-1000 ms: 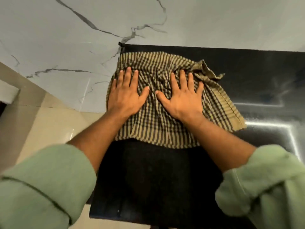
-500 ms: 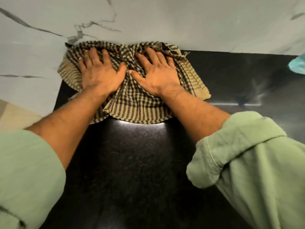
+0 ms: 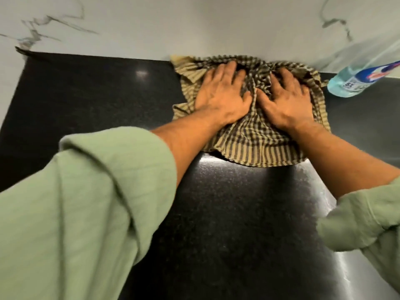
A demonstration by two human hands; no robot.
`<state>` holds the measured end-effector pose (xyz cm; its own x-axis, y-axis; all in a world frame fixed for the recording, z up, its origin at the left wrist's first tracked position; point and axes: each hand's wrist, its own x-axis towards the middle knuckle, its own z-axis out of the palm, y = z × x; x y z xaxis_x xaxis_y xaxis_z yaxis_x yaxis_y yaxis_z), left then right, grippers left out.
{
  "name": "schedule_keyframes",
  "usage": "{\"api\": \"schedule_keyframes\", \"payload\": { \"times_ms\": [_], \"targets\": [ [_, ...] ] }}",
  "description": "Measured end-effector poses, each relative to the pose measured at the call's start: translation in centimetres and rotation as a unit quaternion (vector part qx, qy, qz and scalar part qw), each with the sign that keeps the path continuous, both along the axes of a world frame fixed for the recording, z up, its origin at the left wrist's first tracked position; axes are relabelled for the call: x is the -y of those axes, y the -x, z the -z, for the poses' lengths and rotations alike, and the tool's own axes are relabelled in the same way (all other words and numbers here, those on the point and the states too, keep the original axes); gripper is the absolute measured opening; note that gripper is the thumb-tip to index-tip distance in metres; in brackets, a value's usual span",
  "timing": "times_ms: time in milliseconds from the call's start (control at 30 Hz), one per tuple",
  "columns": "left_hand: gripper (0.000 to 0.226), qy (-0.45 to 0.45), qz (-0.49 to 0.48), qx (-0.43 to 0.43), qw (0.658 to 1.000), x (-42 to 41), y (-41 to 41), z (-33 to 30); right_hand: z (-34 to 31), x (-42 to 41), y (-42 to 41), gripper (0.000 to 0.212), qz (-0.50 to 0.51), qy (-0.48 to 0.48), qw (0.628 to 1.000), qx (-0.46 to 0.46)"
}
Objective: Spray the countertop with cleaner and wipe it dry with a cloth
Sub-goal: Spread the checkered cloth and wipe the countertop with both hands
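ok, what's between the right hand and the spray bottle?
Head view: only bunched cloth. Its right edge spreads past the right hand and stops just short of the bottle, with a sliver of black countertop between.

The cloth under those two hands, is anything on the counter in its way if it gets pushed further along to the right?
Yes. A spray bottle of blue cleaner stands just right of the cloth, at the back of the black countertop by the wall. Left hand and right hand press flat on the cloth; leftward and toward the person, nothing visible blocks it.
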<state>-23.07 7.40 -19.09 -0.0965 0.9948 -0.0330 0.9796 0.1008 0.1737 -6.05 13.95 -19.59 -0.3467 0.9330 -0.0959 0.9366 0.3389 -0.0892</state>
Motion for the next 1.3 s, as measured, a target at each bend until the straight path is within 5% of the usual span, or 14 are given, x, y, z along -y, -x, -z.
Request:
{"api": "schedule_keyframes", "payload": {
  "times_ms": [433,1300],
  "targets": [
    [0.086,0.044,0.03,-0.02,0.998,2.8,-1.8,0.8,-0.3,4.4,-5.5,0.087,0.031,0.027,0.999,0.032],
    [0.073,0.025,0.088,0.035,0.995,32.7,-9.9,0.4,-0.5,34.3,-17.0,0.091,0.159,0.047,0.986,0.004]
  ]
}}
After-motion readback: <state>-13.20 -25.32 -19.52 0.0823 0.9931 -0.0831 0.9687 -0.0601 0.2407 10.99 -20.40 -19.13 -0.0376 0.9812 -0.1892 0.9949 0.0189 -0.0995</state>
